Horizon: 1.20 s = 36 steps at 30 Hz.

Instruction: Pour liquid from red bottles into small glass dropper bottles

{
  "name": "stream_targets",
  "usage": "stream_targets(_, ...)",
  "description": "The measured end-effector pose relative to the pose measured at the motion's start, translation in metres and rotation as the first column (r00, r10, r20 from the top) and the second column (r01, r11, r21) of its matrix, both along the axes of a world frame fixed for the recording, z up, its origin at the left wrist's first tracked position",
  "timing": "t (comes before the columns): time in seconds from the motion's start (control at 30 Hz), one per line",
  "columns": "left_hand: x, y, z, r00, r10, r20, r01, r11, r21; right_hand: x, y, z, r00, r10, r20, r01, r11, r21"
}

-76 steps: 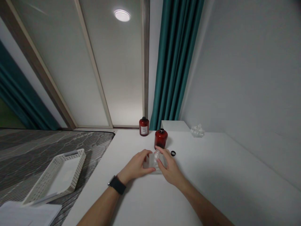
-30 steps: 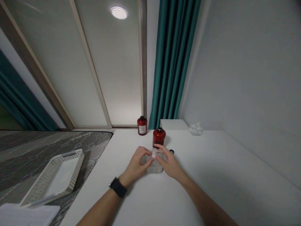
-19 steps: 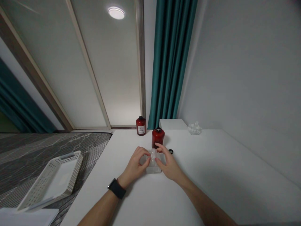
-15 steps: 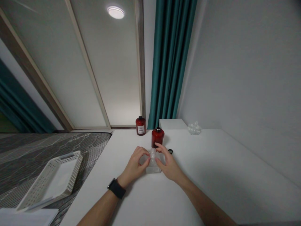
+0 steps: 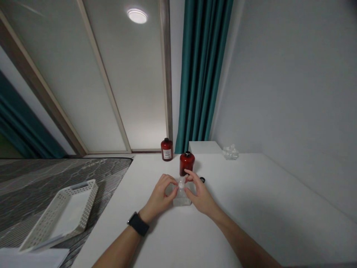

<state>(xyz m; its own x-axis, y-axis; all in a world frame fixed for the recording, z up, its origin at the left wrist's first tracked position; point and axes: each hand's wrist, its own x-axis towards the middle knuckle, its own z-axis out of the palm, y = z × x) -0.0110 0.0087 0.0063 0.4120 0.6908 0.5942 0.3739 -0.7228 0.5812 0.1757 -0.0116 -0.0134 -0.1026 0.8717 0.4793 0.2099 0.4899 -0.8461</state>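
Observation:
My left hand, with a dark watch on its wrist, pinches the left side of a small clear piece with thumb and forefinger. Opposite it, my right hand curls its thumb and fingers around the right side of the same piece. The piece is translucent with a rounded top; its exact kind is too small to make out. Directly below it, a clear see-through container rests on the white table, partly hidden by my fingers. Just behind my right fingertips stands a dark red bottle with its dark neck upward.
A second red bottle with a white label stands farther back. A black ring-shaped cap lies right of my right hand. Crumpled clear plastic and a white box sit at the back. A white perforated basket is at left.
The top of the clear piece looks slightly lower and turned between my fingers. Both hands keep almost the same place, and the bottles and container stay put.

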Motion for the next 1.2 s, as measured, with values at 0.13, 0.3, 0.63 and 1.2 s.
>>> stream_targets(0.13, -0.0002, 0.0004, -0.0003, 1.0, -0.004, -0.003, 0.004, 1.0, -0.004, 0.0004, 0.0002, -0.0022, 1.0, 0.014, 0.002, -0.014, 1.0, -0.015)
stream_targets(0.3, -0.0005, 0.0002, -0.0001, 1.0, -0.004, -0.003, 0.004, 1.0, 0.014, 0.0007, -0.0008, -0.0003, 1.0, 0.022, 0.009, -0.021, 1.0, -0.022)
stream_targets(0.63, -0.0002, 0.0005, -0.0006, 1.0, -0.004, 0.006, 0.004, 1.0, 0.022, 0.0013, -0.0032, 0.0041, 0.999, 0.015, 0.041, -0.014, 1.0, -0.024)
stream_targets(1.2, -0.0007, 0.001, -0.0014, 1.0, -0.019, 0.004, 0.019, 1.0, 0.015, -0.0006, -0.0003, -0.0048, 0.996, 0.083, -0.045, -0.086, 0.995, -0.053)
